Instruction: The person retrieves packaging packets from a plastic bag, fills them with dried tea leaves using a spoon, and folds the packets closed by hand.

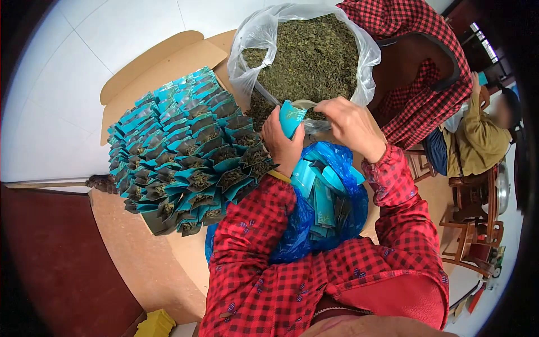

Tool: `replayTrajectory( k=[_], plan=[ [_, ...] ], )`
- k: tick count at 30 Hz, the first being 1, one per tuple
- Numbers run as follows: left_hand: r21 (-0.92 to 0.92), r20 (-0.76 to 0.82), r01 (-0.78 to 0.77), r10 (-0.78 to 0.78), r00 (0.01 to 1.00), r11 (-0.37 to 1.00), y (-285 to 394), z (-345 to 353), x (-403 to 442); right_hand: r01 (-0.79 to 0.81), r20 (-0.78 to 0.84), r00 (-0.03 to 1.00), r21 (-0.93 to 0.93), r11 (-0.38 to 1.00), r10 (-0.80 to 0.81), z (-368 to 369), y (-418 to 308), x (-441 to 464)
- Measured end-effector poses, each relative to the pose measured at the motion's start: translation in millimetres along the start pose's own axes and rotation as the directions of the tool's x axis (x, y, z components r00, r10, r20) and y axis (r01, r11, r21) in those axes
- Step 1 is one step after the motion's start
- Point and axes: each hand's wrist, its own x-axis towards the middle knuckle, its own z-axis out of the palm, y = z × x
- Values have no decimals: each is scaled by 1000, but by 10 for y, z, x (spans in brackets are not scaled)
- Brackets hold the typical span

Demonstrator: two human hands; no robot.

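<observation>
My left hand (pixel 284 141) is closed around a small teal packet (pixel 292 118) with a light leaf print, held upright. Just to its right, my right hand (pixel 355 127) has its fingers pinched at the edge of a pale round-rimmed cup (pixel 306 104), partly hidden behind the packet and fingers. Beyond both hands stands a clear plastic bag (pixel 368 73) full of dried tea leaves (pixel 314 53). Below my hands, a blue plastic bag (pixel 295 224) holds several flat teal packets (pixel 324 202). By my left forearm, many open packets (pixel 185 151) stand in tight rows, dark leaves showing in their tops.
Cardboard flaps (pixel 163 59) spread behind the packet rows. A red checked cloth (pixel 415 33) lies at the upper right. A person (pixel 477 135) sits at the far right near wooden chairs (pixel 471 241). Something yellow (pixel 155 324) is on the floor at lower left.
</observation>
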Motion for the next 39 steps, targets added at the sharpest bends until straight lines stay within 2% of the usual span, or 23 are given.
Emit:
replayTrajectory(
  k=[3,4,5,7,12,15,19,24,28,30,31,32,35,39],
  plan=[
    [-13,-13,15,-15,1000,1000,-8,-4,-4,94,-159,983,32,995,-87,40,31,44],
    [-20,-19,22,-23,1000,1000,-7,0,-3,97,-155,984,34,995,-91,67,81,62],
    [-19,-21,26,-26,999,999,-9,3,-4,-52,-63,996,99,994,58,114,172,77],
    [-26,-22,22,-22,999,999,-5,-3,-2,-359,144,931,183,915,336,268,353,116],
    [-64,-31,37,-39,999,997,11,18,6,-334,124,941,173,927,316,918,547,325],
    [-52,-26,48,-50,998,997,19,0,-4,-359,27,925,380,853,378,1114,531,456],
    [-39,-28,42,-43,999,998,1,9,15,-453,85,878,461,763,470,892,623,314],
    [0,-20,-4,4,1000,1000,-16,-3,8,-464,109,877,443,767,467,449,576,115],
    [36,-30,-23,24,999,999,-24,9,5,-349,74,924,563,749,374,155,279,45],
    [18,-25,-20,20,999,1000,-18,18,-1,-136,25,991,216,967,134,5,52,32],
    [2,-21,-14,14,1000,1000,-16,21,-3,-7,40,999,26,1000,6,-14,-19,26],
    [-13,-17,-9,9,1000,1000,-17,21,-6,-6,42,999,26,1000,5,17,-55,16],
    [-53,-16,-2,1,1000,999,2,17,-2,233,49,971,-2,973,-232,108,-157,25],
    [-115,-64,-35,28,998,993,28,0,2,212,21,977,-67,975,-211,-109,-197,64]
  ],
)
